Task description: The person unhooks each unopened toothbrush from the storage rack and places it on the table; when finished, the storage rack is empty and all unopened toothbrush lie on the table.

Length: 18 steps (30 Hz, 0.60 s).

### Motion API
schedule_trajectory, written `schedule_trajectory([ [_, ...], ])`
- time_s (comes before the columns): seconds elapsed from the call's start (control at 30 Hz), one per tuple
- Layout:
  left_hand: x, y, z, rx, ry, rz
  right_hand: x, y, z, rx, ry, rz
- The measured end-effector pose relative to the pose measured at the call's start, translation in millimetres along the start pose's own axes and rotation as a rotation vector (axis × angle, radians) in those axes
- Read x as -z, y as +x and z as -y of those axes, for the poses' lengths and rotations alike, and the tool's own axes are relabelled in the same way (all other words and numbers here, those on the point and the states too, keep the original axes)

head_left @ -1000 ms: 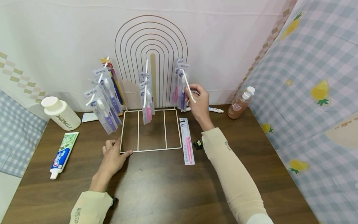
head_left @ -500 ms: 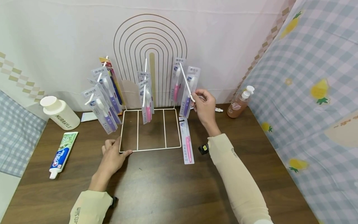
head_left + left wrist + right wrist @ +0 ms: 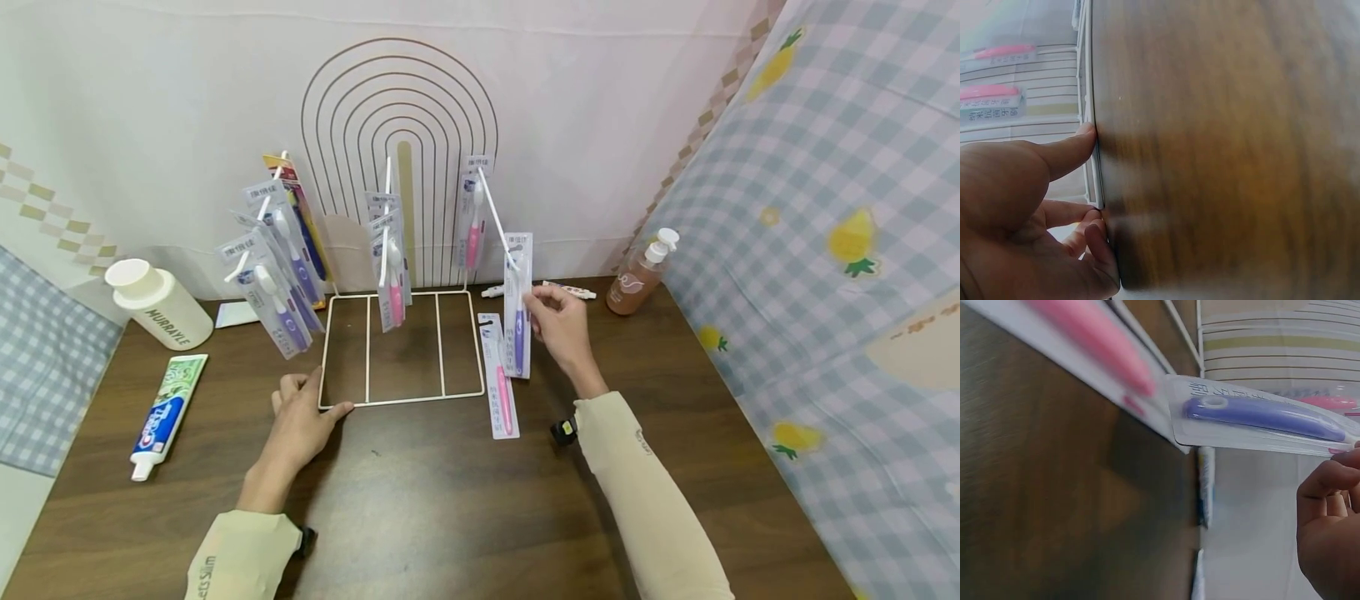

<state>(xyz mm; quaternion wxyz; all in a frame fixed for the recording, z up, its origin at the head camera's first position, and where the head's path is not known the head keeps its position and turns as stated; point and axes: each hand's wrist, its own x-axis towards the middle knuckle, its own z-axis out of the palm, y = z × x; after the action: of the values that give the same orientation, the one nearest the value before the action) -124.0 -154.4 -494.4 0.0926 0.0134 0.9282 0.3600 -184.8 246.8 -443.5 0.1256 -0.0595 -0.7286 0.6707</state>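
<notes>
My right hand [image 3: 561,329] pinches the edge of a packaged purple toothbrush [image 3: 519,333] at the front end of the right prong. The prong's tip overlaps the pack's top; whether it still passes through the hole I cannot tell. In the right wrist view the purple handle [image 3: 1260,415] shows through clear plastic. A packaged pink toothbrush [image 3: 501,387] lies on the table beside the rack base. My left hand [image 3: 300,425] holds the front left corner of the white wire rack [image 3: 420,402], its thumb against the front bar. Another pink toothbrush pack [image 3: 473,221] hangs farther back on the right prong.
Packaged toothbrushes hang on the middle prong [image 3: 387,267] and the left prong [image 3: 258,221]. A toothpaste tube [image 3: 168,417] and a white bottle [image 3: 161,304] are at left. A pump bottle [image 3: 641,275] stands at right. Small tubes [image 3: 573,292] lie behind my right hand.
My right hand has drawn the purple toothbrush pack forward along the right prong to its front end, moving right and nearer. The left hand has stayed at the rack corner.
</notes>
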Motion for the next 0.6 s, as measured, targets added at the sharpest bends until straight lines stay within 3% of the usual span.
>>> schedule_trajectory([
  [0.3, -7.0, 6.6, 13.8, -0.040, 0.008, -0.026, 15, -14.6, -22, -0.154, -0.057, 0.024],
  [0.6, -8.4, 9.1, 19.2, -0.045, 0.013, -0.015, 25, -22.9, -44, -0.208, -0.066, 0.101],
])
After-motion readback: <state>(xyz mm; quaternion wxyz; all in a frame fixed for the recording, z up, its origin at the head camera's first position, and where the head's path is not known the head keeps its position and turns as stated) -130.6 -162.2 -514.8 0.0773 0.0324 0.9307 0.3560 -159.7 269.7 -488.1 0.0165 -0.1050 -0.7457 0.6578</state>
